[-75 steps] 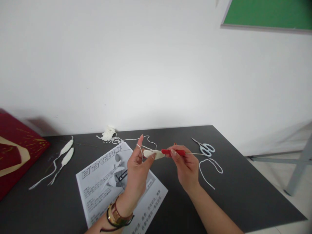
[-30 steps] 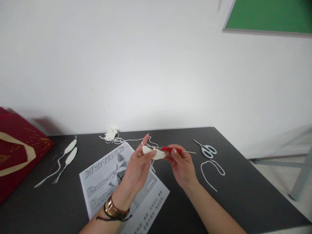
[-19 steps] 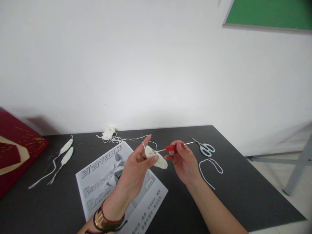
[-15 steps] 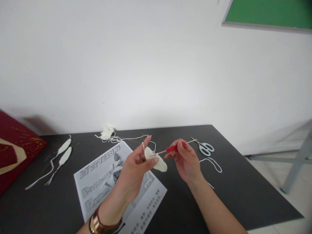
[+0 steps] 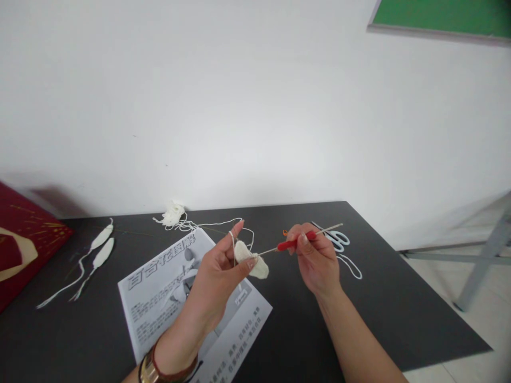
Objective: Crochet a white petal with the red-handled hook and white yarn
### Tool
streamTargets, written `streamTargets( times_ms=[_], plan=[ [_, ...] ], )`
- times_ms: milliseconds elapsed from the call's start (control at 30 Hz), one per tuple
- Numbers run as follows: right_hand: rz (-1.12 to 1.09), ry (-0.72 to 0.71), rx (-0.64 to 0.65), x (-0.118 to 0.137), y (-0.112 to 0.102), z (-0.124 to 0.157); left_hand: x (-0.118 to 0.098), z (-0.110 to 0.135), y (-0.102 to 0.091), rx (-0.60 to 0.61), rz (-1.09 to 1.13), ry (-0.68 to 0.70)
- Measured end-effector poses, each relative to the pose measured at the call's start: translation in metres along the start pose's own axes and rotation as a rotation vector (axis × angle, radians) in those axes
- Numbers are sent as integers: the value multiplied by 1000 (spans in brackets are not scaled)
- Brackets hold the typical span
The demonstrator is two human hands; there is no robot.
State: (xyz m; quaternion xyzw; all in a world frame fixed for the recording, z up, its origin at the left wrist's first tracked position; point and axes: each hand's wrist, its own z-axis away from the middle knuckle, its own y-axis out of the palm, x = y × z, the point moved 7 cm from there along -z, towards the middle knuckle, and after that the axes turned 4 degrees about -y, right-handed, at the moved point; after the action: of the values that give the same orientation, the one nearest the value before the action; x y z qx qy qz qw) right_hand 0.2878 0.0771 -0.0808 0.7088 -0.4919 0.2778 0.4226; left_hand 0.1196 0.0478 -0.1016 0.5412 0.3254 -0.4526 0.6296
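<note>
Pinched between the thumb and fingers of my left hand (image 5: pixel 221 268) is a small white crochet piece (image 5: pixel 260 268), oval like a petal. White yarn (image 5: pixel 252 234) runs over my raised left index finger. My right hand (image 5: pixel 315 260) is closed on the red handle of a crochet hook (image 5: pixel 293 243). The hook's metal shaft reaches left to the crochet piece; its tip is too small to make out there. Beneath my left hand and forearm lies a printed sheet (image 5: pixel 149 308), partly covered.
A loose yarn bundle (image 5: pixel 174 214) lies by the wall. Two finished-looking white petals (image 5: pixel 104 252) with yarn tails rest at left, near a red box (image 5: pixel 27 239). Scissors (image 5: pixel 339 240) and a yarn loop (image 5: pixel 351 266) lie behind my right hand on the black table (image 5: pixel 383 314).
My right hand has drawn the hook to the right, away from my left hand. A small orange thing now shows beside my right fingers. The view has shifted slightly.
</note>
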Motion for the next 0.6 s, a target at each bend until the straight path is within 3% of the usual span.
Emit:
streamTargets(
  times_ms=[200,467,600],
  plan=[
    [123,-130,-7,12,-1,2,-2,1,-1,-54,3,17],
    [171,-166,39,18,3,6,-3,1,-3,-85,-8,36],
    [312,-212,94,24,6,11,-2,-2,-4,-109,-58,82]
  ],
)
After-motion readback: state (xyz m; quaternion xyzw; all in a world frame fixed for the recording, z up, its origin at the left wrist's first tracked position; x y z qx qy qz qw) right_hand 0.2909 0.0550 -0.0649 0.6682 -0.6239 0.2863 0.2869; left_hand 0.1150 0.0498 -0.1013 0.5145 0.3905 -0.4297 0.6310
